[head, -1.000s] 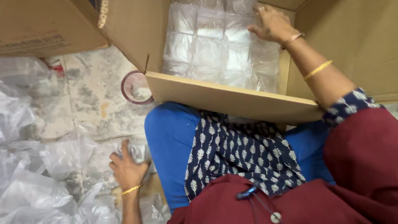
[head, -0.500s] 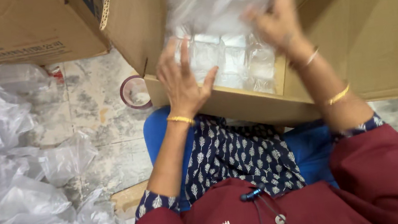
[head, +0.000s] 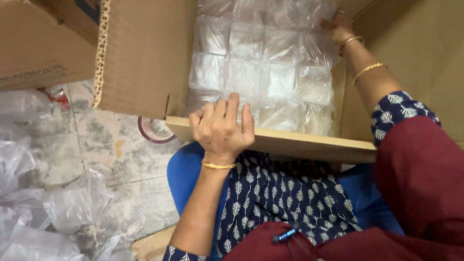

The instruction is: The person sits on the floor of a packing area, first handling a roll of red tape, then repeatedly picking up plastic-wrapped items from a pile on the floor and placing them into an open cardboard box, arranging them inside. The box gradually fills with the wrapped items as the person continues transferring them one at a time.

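Observation:
A large open cardboard box [head: 142,70] stands in front of my knees, filled with rows of clear plastic packets [head: 262,67]. My left hand [head: 221,127] grips the near flap of the box [head: 304,144], fingers curled over its edge. Deep in the box at its right side, my right hand [head: 339,30] presses on the top packets, partly hidden by the plastic. I cannot tell whether it grips a packet. Both wrists wear gold bangles.
A heap of clear plastic bags [head: 14,234] lies on the tiled floor at the left. A roll of tape [head: 155,131] sits on the floor beside the box. Another cardboard box [head: 4,52] stands at the top left. Cardboard walls rise at the right.
My left hand came up from the floor, touched the packets and now holds the near flap. My right hand lowered a bunch of packets into the box's right side.

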